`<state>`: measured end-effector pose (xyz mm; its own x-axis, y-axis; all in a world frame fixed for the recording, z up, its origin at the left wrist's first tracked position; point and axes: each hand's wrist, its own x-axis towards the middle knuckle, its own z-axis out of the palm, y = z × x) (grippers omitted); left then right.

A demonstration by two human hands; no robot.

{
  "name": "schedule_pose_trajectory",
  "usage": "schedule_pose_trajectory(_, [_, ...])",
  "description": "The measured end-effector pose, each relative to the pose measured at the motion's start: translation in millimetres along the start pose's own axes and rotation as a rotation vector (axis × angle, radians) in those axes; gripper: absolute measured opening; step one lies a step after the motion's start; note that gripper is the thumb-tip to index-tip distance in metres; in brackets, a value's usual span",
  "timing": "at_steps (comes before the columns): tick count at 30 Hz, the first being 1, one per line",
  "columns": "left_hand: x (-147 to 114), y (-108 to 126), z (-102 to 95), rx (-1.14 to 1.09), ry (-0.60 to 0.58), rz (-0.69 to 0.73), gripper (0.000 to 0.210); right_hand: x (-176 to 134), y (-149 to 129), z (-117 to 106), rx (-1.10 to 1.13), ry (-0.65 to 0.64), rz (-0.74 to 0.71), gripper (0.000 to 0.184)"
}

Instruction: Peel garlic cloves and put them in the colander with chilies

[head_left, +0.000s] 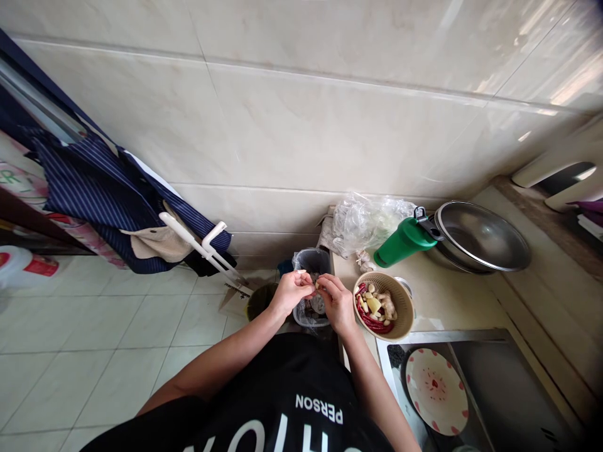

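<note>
My left hand [293, 292] and my right hand [335, 300] meet over a lined trash bin [305, 314], fingertips pinched close together. Between them is a small pale piece that looks like a garlic clove [317, 285], mostly covered by the fingers. Another whitish bit shows at the top of my left fingers. Just right of my right hand, a beige woven basket [406, 314] holds dried red chilies [377, 325], peeled garlic cloves, a cut yellowish piece and a knob of ginger [387, 304]. Garlic bulbs [365, 261] lie behind the basket.
On the counter stand a tilted green bottle [402, 242], clear plastic bags [365, 220] and metal bowls [483, 237]. A patterned plate [437, 390] sits in the sink [509, 383]. To the left are a white folding frame [198, 245] and a hanging striped apron [98, 182].
</note>
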<state>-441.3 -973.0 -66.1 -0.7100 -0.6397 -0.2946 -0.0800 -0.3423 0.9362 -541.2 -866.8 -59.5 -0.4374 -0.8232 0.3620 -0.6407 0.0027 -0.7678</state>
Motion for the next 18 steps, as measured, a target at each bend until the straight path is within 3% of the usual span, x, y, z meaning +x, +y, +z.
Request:
schedule_pose_trajectory(5, [3.2,-3.0,-0.4,-0.037,-0.016,0.088,0.013,-1.7,2.1,3.6,0.148,-0.002,0.076,0.019])
schedule_pose_trajectory(10, [4.9,2.3,-1.1,-0.135,-0.133,-0.014,0.015,-5.1,6.2,6.7,0.627,0.02,0.356,0.022])
schedule_pose_trajectory(14, [7.6,0.3,-2.0,-0.157,-0.125,-0.065,0.015,-4.5,3.8,4.4,0.935,0.039,0.529,0.025])
schedule_pose_trajectory(18, [12.1,-5.9,-3.3,-0.06,-0.096,-0.021,0.013,-1.7,4.9,2.8,1.214,0.033,0.629,0.025])
